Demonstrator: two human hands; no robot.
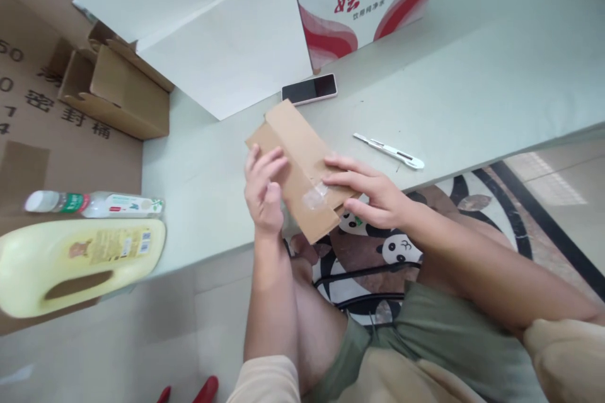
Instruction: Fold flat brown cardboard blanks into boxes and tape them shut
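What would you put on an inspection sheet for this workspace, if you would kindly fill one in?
Surface: pale green tabletop, running off the picture's right edge.
In hand: brown cardboard box, clear tape near one end.
Clutter: smartphone beyond the box; white craft knife to its right; Wahaha purified-water carton behind the phone; yellow jug and plastic bottle at left.
Hands: left hand touching the box's left side, firmness of hold unclear; right hand gripping near the taped end.
Cables: nothing seen.
Surroundings: panda-print mat and pale tiled floor below; brown printed carton far left.
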